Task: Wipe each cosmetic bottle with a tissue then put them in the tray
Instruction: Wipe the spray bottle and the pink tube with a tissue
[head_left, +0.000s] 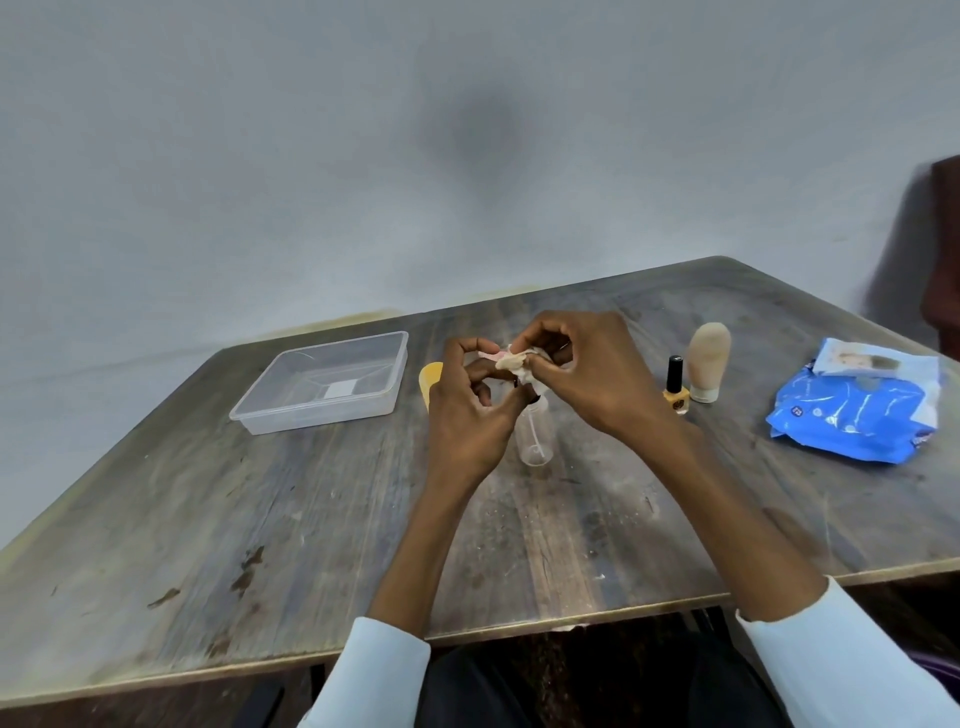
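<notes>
Above the middle of the table, my left hand (470, 410) pinches a small pink cosmetic item (491, 355), mostly hidden by my fingers. My right hand (582, 369) holds a crumpled tissue (519, 364) against it. Just below my hands a clear plastic bottle (535, 436) stands on the table. A yellow nail polish bottle (675, 392) with a black cap and a beige tube (707, 361) stand to the right. A yellow item (430, 379) shows partly behind my left hand. The clear plastic tray (322, 384) sits to the left and holds no bottle.
A blue tissue pack (857, 410) lies at the table's right side. The worn wooden table (260, 545) backs onto a grey wall. A dark piece of furniture (943, 249) stands at the far right edge.
</notes>
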